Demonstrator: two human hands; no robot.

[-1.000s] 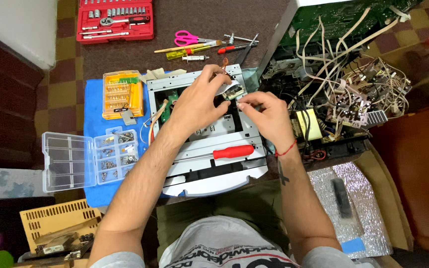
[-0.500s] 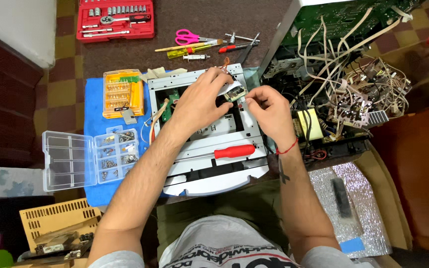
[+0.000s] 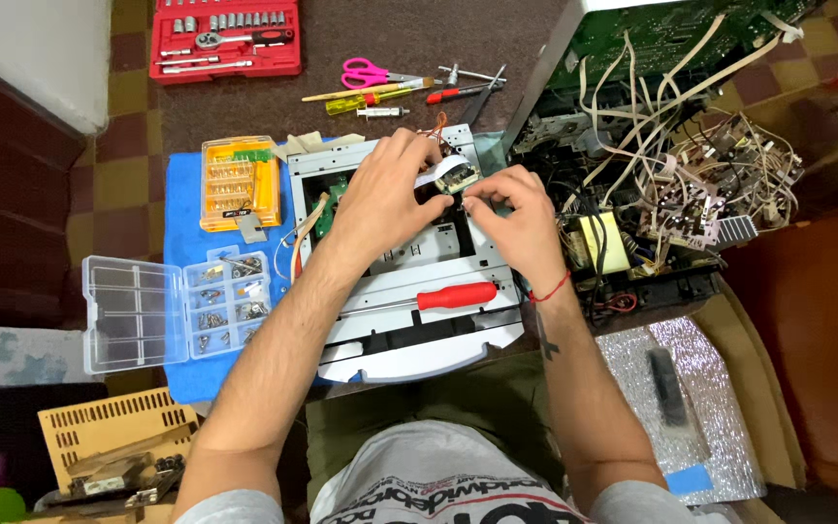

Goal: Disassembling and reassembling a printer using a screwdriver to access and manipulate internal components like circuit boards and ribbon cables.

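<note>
A person's two bare hands meet over a small round part (image 3: 457, 176), pale-rimmed with a dark centre, at the top right corner of a grey sheet-metal chassis (image 3: 380, 291) lying on a blue mat (image 3: 181, 223). The left hand (image 3: 380, 199) lies flat across the chassis, fingers bent and pinched on the part's left edge; the right hand (image 3: 516, 218), a red string at its wrist, closes thumb and fingertips narrowly on the part's right side. A thin orange wire curls just above the part. A screwdriver (image 3: 429, 299) with a glossy red handle rests across the chassis's lower rails, beside a curved white plastic panel. Left of the chassis sit an orange bit case (image 3: 238, 181) and a clear, compartmented box (image 3: 177, 309) of small metal pieces, lid open. Beyond, on brown carpet, lie a red socket set (image 3: 228, 37), pink scissors (image 3: 369, 73) and a yellow-handled driver. To the right, a gutted device (image 3: 661, 175) spills beige ribbon cables and tangled wires.
</note>
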